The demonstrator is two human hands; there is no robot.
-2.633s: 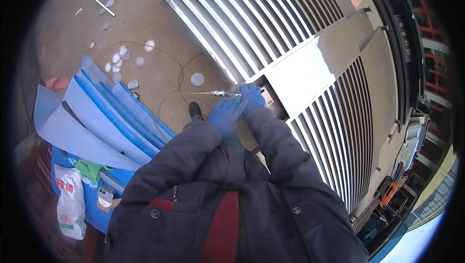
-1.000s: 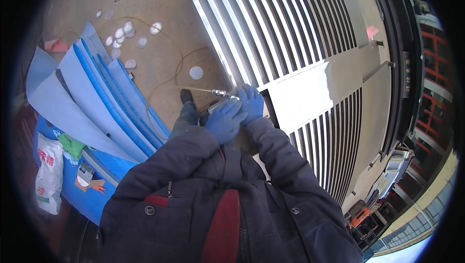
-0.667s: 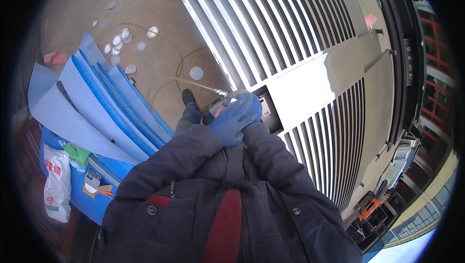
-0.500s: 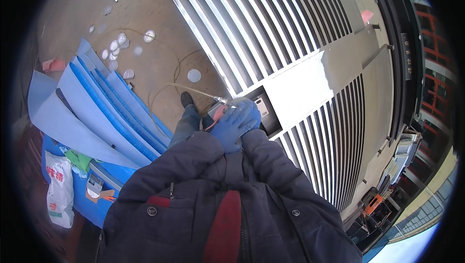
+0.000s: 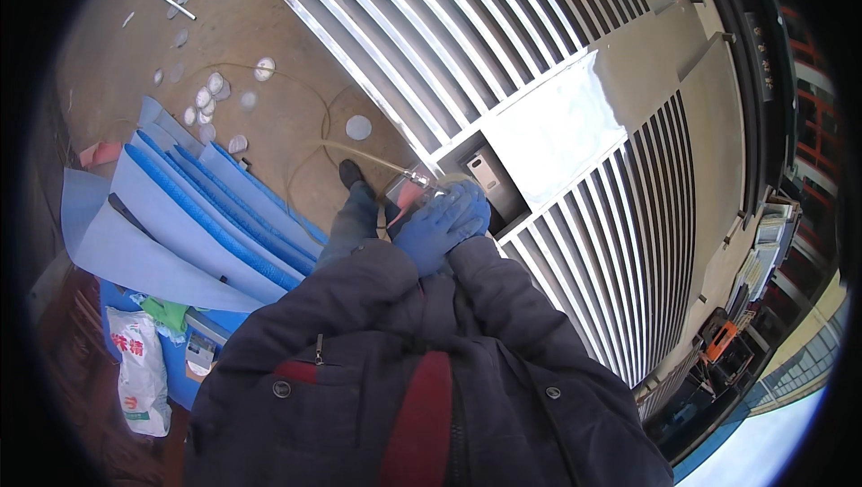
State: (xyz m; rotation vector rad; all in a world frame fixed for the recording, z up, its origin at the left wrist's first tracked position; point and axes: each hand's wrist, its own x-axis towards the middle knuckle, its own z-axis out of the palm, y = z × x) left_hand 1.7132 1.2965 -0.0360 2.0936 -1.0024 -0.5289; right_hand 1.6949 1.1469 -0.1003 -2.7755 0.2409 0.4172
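Both my hands, in blue gloves, are together on an air sander, whose metal hose fitting [image 5: 417,180] sticks out to the left. Most of its body is hidden under the gloves. My left hand [image 5: 426,234] lies partly across my right hand [image 5: 472,210], with its fingers bent over the tool. The right hand is wrapped round the top of the sander. A clear yellowish air hose [image 5: 359,154] runs left from the fitting. The sander is at the edge of a metal slatted panel [image 5: 449,83], beside a dark recess with a slotted plate [image 5: 482,173].
A shiny flat plate [image 5: 552,132] joins the slatted sections. Used-looking round discs [image 5: 357,127] are scattered on the floor, with a white stick [image 5: 170,0]. Blue-white sheets [image 5: 180,218] are stacked at left, near a white bag [image 5: 141,375] and green cloth [image 5: 166,316].
The view has shifted, so the panel and floor appear displaced. Both hands stay together on the sander, now slightly further right along the panel edge near the recess.
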